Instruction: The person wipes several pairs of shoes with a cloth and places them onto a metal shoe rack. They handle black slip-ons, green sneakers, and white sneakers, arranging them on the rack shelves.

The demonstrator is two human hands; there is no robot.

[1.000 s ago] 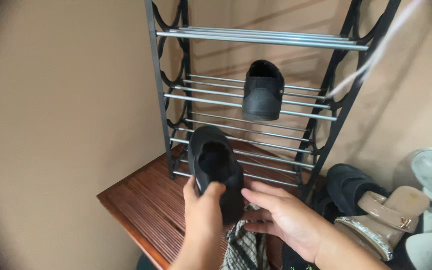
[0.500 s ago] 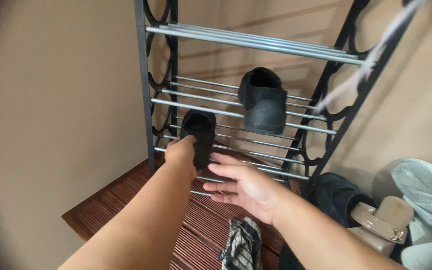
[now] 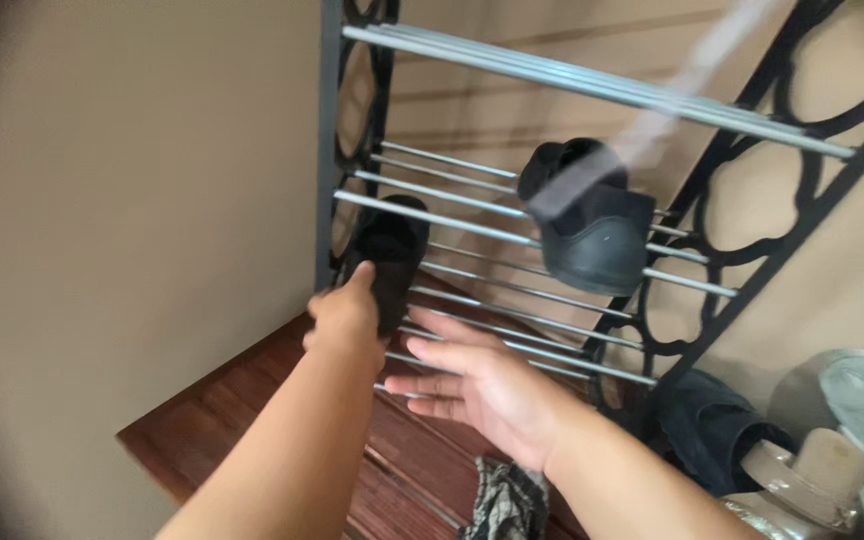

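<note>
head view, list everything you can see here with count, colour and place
shoe rack: 1, dark frame with silver bars, against the beige wall
black shoe in hand: 1, black, at the left of a lower shelf, held by the left hand
black shoe on shelf: 1, black, on the middle shelf, right of centre
wooden platform: 1, reddish brown, slatted, under the rack
patterned cloth: 1, dark and light, on the platform near the bottom edge
dark shoe: 1, dark, right of the rack's foot
light shoes: a few, grey and beige, bottom right corner, partly cut off
left hand: 1, grip shut on the shoe
right hand: 1, open, fingers spread, below the shoe
</note>
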